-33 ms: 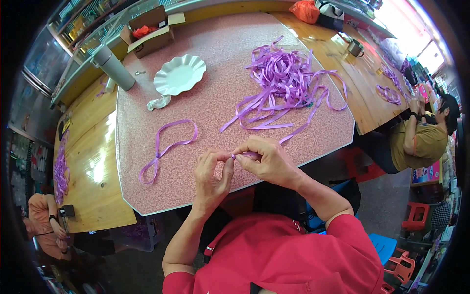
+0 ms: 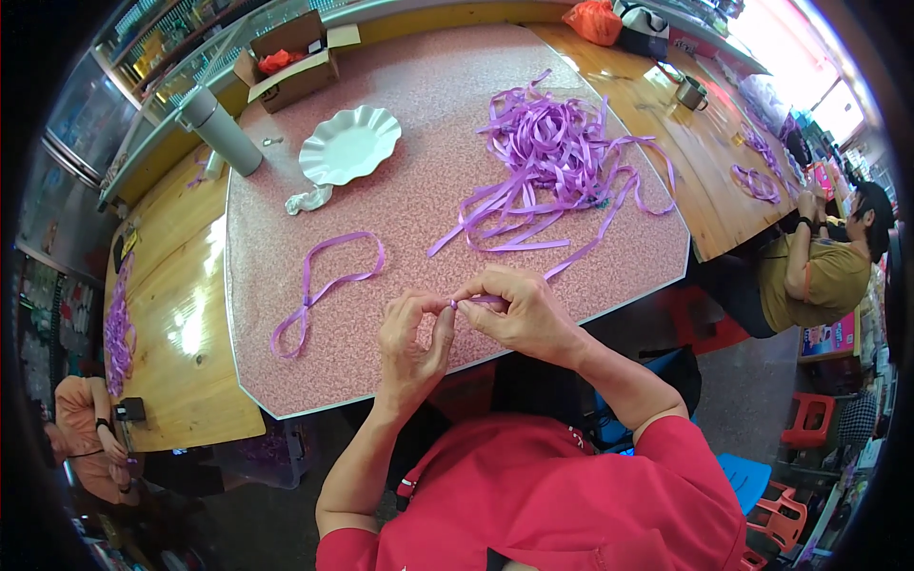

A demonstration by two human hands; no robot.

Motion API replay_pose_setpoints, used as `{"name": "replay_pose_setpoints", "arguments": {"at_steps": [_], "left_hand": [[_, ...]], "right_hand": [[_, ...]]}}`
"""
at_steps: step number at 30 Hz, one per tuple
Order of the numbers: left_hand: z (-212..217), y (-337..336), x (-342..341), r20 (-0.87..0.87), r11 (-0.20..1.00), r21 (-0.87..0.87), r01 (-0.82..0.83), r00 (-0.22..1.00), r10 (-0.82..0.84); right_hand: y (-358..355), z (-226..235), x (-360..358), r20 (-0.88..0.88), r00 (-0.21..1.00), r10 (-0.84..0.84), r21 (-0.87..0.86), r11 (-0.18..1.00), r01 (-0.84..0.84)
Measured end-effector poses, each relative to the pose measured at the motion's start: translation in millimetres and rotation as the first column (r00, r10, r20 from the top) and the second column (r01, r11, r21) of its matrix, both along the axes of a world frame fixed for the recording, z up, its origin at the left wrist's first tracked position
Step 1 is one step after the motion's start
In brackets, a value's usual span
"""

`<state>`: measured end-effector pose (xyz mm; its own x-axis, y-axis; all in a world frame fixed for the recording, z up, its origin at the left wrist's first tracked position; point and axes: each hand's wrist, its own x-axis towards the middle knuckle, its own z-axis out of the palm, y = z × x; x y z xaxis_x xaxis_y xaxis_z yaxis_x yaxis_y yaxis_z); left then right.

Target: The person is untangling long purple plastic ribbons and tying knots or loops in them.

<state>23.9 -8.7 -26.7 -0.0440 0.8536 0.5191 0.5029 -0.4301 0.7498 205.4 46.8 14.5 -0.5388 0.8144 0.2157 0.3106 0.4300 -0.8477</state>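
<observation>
My left hand (image 2: 414,338) and my right hand (image 2: 519,314) meet at the near edge of a pink speckled table (image 2: 428,105). Between their fingertips they pinch the end of a purple ribbon strip (image 2: 484,300), which runs away to the right toward a big loose pile of purple ribbons (image 2: 562,152) at the table's far right. A finished-looking purple ribbon loop (image 2: 324,281) lies flat to the left of my left hand. My red shirt fills the lower part of the view.
A white scalloped plate (image 2: 347,145), a crumpled white scrap (image 2: 309,198), a grey cylindrical bottle (image 2: 221,130) and an open cardboard box (image 2: 295,57) sit at the far left. Wooden tables (image 2: 181,333) flank both sides. One person (image 2: 819,276) sits right, another (image 2: 86,419) lower left.
</observation>
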Motion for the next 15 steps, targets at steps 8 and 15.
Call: {"name": "replay_pose_setpoints", "arguments": {"at_steps": [8, 15], "left_hand": [[0, -3, -2, 0.125, 0.996, -0.081, 0.041, 0.992, -0.031], [0, -4, -1, 0.104, 0.991, -0.097, 0.088, 0.992, -0.078]], "right_hand": [[1, -5, 1, -0.095, 0.995, 0.038, -0.041, 0.998, -0.042], [6, -15, 0, -0.130, 0.988, 0.084, 0.188, 0.980, -0.058]]}}
